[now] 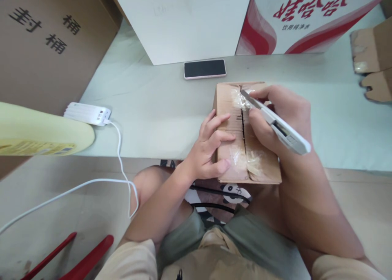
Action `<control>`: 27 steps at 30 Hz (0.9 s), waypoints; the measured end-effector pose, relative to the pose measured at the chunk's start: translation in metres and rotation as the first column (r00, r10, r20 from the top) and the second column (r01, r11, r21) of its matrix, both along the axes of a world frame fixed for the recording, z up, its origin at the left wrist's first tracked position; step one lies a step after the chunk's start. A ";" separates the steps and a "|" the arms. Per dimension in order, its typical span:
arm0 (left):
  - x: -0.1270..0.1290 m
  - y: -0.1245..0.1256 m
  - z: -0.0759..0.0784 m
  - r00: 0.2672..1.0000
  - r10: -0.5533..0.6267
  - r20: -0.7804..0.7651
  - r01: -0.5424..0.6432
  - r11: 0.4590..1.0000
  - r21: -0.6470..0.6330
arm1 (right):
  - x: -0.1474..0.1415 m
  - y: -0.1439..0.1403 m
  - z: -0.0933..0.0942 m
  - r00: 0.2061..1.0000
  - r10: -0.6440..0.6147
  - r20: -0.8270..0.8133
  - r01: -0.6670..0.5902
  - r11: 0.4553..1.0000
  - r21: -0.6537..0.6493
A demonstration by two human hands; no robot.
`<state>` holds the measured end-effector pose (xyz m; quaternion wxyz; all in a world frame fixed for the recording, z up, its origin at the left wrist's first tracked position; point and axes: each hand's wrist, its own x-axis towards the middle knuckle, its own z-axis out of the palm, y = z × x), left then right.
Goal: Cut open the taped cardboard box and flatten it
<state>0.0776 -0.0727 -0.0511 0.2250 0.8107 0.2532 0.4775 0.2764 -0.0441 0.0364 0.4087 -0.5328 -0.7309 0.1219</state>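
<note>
A small brown cardboard box (229, 127) sits at the table's front edge, its top seam running away from me and clear tape over both ends. My left hand (212, 145) lies on the box's left side and top, fingers spread out and steadying it. In my right hand (284, 112) is a white utility knife (283, 131), gripped between thumb and fingers. The blade tip touches or hovers just over the tape at the far end of the seam; I cannot tell which. A dark gap shows along the middle of the seam.
Beyond the box lies a phone (205, 69), before a white carton (190, 23) and a red-and-white carton (306, 18). Leftward are a power bank (88, 113) with a white cable, a pale yellow container (43, 127) and a big brown carton (55, 47). Torn cardboard (376, 55) lies right.
</note>
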 end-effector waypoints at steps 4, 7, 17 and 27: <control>0.001 -0.001 0.002 1.000 0.006 0.002 -0.006 1.000 -0.018 | 0.001 -0.001 0.001 1.000 0.027 0.013 -0.027 1.000 0.011; 0.001 -0.003 0.004 1.000 0.017 0.000 -0.017 0.999 -0.040 | 0.001 -0.002 0.001 0.999 0.033 0.025 -0.033 0.999 -0.001; -0.001 -0.002 0.002 0.999 0.029 -0.039 -0.031 0.998 -0.052 | 0.000 -0.002 -0.001 0.997 -0.024 0.073 0.027 0.999 -0.039; -0.001 -0.002 0.004 0.999 0.032 -0.032 -0.033 0.998 -0.044 | -0.003 0.001 -0.002 0.990 -0.062 0.130 0.067 0.997 -0.033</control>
